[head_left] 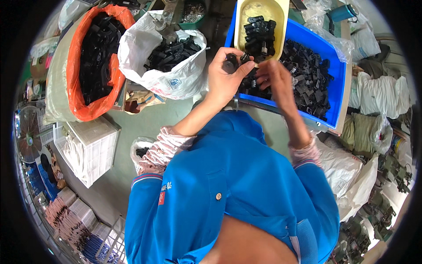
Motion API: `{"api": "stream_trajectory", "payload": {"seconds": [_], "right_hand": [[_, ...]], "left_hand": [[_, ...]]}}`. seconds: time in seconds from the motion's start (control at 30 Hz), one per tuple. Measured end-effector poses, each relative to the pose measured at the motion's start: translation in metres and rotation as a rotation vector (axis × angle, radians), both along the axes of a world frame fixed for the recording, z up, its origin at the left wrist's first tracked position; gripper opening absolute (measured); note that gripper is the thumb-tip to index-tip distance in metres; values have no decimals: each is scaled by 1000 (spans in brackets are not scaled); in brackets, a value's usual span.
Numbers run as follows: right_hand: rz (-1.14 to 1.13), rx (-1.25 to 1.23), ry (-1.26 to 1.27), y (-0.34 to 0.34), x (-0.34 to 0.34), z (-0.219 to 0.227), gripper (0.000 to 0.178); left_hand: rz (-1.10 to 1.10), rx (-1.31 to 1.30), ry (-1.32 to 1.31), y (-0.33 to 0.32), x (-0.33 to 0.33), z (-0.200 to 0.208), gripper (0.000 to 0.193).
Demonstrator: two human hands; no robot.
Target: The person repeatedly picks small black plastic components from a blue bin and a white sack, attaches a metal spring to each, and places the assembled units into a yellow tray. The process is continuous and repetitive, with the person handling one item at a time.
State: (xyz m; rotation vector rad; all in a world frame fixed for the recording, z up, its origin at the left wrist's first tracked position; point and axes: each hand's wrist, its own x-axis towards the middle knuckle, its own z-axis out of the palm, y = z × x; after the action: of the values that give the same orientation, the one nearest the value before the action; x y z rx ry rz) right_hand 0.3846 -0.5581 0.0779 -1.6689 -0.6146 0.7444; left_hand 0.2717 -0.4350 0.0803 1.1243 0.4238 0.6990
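Note:
My left hand [223, 78] is closed around a dark cylindrical part [229, 64], with a small black piece [245, 58] by its thumb and fingertips. Close beside it, my right hand [278, 78] has its fingers curled toward those fingertips. Blur and overlap hide whether the right fingers grip anything. Both hands are over the near edge of a blue bin [339, 94] full of small black plastic parts [310, 79], some showing metal coil springs. A pale yellow tray [282, 17] sits at the bin's left side, holding a stack of black moulded pieces [260, 35].
Left of the hands stands a white woven sack [176, 83] of black parts, and farther left an orange-lined sack [74, 72] of larger ones. A white plastic crate [90, 154] sits below. A blue cup [343, 13] and plastic bags [378, 92] are on the right.

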Motion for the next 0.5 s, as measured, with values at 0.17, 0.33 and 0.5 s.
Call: {"api": "stream_trajectory", "payload": {"seconds": [0.17,0.33,0.5], "right_hand": [[-252,207,-8,32,-46,1,49],[-288,140,-134,27,-27,-23,52],[-327,214,-445,33,-27,-30,49]], "left_hand": [[20,14,28,0,2,-5,17],[-44,460,113,24,-7,-9,7],[-110,192,238,24,-12,1,10]]}}
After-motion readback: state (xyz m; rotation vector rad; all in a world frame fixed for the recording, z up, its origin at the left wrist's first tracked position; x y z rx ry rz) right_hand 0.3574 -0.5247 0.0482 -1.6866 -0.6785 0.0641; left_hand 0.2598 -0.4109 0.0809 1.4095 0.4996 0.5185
